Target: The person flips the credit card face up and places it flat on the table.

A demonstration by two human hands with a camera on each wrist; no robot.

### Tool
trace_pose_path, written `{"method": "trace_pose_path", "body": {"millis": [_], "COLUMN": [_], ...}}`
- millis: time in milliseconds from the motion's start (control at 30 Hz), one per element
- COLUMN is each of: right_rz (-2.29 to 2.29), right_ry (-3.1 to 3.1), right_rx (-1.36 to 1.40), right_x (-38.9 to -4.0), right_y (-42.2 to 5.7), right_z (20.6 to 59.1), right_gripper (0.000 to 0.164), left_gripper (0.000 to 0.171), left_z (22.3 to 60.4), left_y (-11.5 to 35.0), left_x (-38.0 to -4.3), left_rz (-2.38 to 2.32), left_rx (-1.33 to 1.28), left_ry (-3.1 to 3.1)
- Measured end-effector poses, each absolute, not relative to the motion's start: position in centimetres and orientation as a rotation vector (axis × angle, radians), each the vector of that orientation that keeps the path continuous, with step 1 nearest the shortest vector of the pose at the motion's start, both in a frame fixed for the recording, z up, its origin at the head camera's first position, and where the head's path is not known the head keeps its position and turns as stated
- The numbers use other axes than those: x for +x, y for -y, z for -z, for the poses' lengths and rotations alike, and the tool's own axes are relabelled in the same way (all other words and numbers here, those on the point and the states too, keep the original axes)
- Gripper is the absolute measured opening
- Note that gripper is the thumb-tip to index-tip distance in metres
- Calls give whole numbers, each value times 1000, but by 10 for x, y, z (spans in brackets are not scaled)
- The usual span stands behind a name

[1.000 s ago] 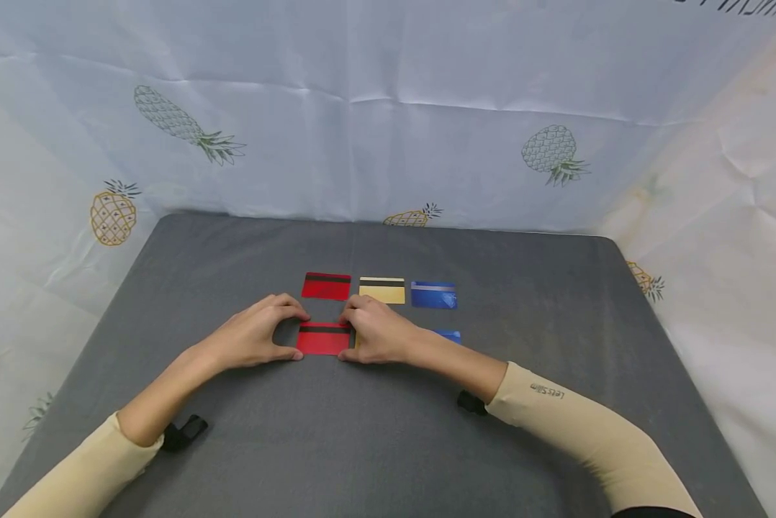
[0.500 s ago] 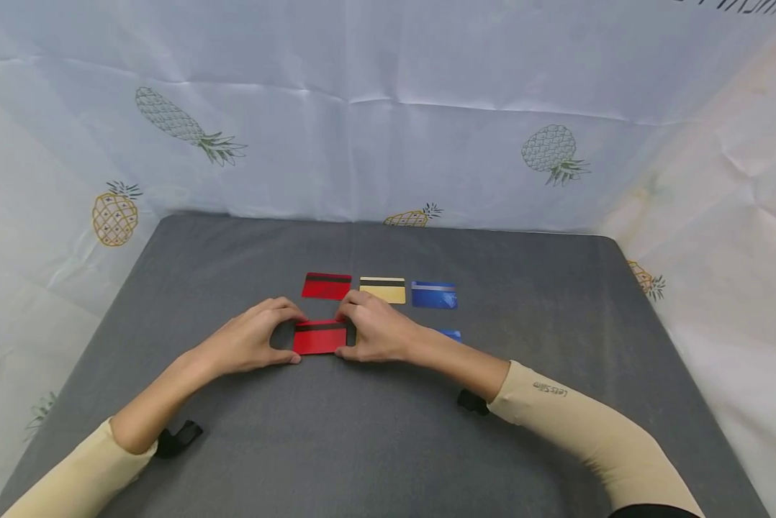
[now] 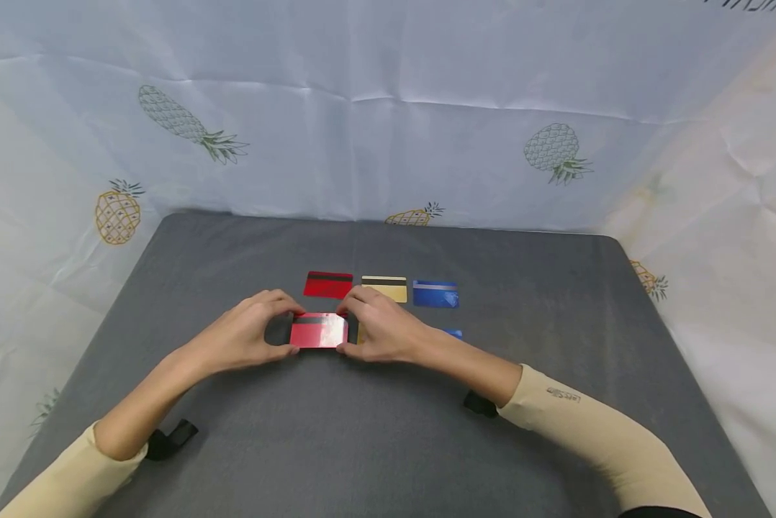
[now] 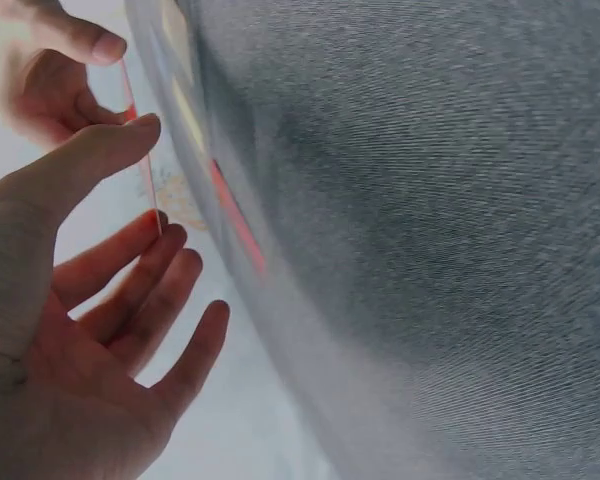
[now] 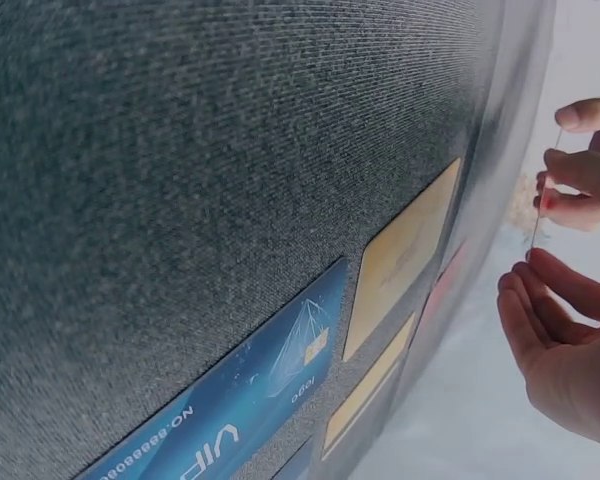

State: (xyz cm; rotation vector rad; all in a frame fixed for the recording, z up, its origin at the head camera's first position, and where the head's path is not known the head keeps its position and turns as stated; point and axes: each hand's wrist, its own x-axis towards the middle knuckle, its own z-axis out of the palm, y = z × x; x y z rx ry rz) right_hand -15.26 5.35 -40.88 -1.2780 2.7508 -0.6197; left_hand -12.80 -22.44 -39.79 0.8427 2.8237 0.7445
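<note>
Card (image 3: 313, 335), red, held raised; half-curled left hand (image 3: 248, 335) and right hand (image 3: 384, 328) pinch opposite ends (probably for steadiness); second red card (image 3: 328, 286) lies beyond it.

The setting is a curtained-off tabletop workspace: pale curtain fabric (image 3: 388, 144), printed with grey-green and yellow pineapples (image 3: 117, 217), hangs behind and along both sides of a round-cornered table (image 3: 388, 439). Its dark grey cloth covering shows a fine ribbed weave in both wrist views, while cut-off lettering (image 3: 759, 4) sits at the fabric's upper right; whether the building is a home, office or lab cannot be told.
</note>
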Motion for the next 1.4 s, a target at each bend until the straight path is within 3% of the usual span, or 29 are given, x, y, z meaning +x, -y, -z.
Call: {"method": "trace_pose_path", "body": {"millis": [267, 533, 1400], "right_rz": [640, 648, 727], "right_ry": [-2777, -2792, -2747], "right_rx": [-1297, -1321, -1287], "right_x": [-151, -151, -153], "right_y": [-56, -55, -55], "right_z": [404, 403, 404], "right_gripper": [59, 52, 56], "left_gripper": [46, 48, 52], "left_z": [389, 386, 387], "left_y": [221, 221, 223], "left_x": [-127, -126, -123], "left_rz": [-739, -758, -935], "left_rx": [841, 840, 884], "left_ry": [-2840, -2857, -2907]}}
